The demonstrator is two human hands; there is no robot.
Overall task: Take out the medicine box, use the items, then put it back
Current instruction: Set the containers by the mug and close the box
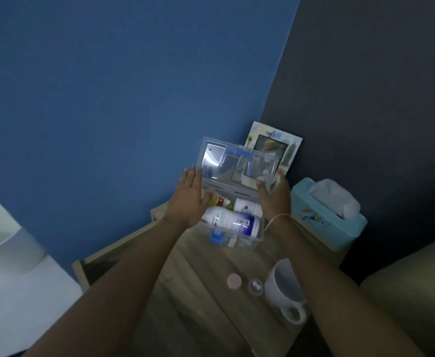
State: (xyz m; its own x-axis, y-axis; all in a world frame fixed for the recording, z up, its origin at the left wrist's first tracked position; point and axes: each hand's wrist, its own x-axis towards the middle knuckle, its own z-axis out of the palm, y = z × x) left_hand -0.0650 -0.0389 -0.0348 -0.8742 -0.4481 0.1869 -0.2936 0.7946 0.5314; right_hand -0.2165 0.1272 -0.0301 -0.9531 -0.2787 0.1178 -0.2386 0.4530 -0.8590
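Head view: a clear plastic medicine box (237, 228) is sitting open on a pale wooden bedside table (185, 292), near the table's far edge, with its transparent hinged lid (237, 161) standing up towards the wall. The left hand (189, 199) is lying flat with straight fingers against the left side of the box and lid. The right hand (273, 197) is pressing on the right edge of the lid, its fingers mostly straight; whether the thumb is hooking round the rim cannot be told. A thin pale string bracelet (279, 217) is circling the right wrist.

Inside the box a large white bottle with a dark blue label (233, 220) is lying on its side, with a smaller white bottle (247, 206) behind it and a red and yellow packet (219, 200) just beside the left hand.

Behind the lid a picture frame (288, 145) is leaning against the dark wall. A light blue tissue box (324, 217) is sitting to the right of the medicine box. Nearer the camera, a white ceramic mug (286, 287) is standing on the table, with a small clear cap (256, 286) just beside it and a small pink round cap (234, 280) next to that.
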